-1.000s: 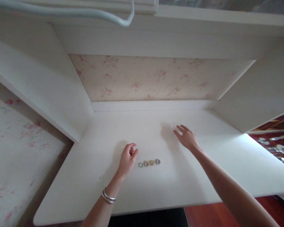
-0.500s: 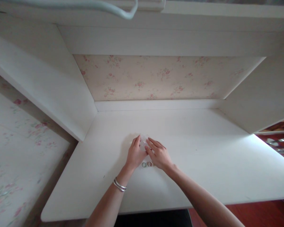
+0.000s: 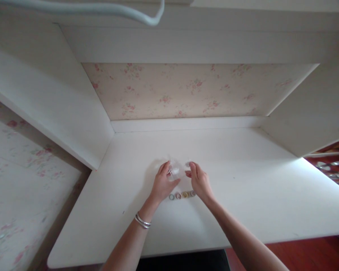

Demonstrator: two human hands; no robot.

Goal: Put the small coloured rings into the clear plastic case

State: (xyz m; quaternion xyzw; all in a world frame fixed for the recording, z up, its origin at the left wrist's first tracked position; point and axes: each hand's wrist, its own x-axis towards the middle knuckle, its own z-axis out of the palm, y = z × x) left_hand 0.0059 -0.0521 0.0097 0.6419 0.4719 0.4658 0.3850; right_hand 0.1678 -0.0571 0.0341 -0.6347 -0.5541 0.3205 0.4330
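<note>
My left hand (image 3: 163, 184) is curled round a clear plastic box (image 3: 175, 171), with the thumb along its near side. To the right of the box, my right hand (image 3: 200, 181) pinches a small greyish piece (image 3: 187, 164) between thumb and fingertips; it may be a ring like those on the table, but it is too small to be sure. Just in front of the hands lies a row of several small rings, among them a greenish-grey ring (image 3: 171, 197), a pinkish ring (image 3: 179, 196) and a yellowish ring (image 3: 185, 194).
The white desk (image 3: 231, 210) has a side panel (image 3: 53, 98) at the left and another (image 3: 305, 109) at the right. Flowered wallpaper (image 3: 169, 90) covers the back. A pale curved bar (image 3: 101, 9) hangs at the top left. Near the front edge is a dark seat (image 3: 183, 261).
My right hand has moved right, away from the clear box, with a small greyish piece in its fingertips. More of the ring row shows now. My left hand stays at the box.
</note>
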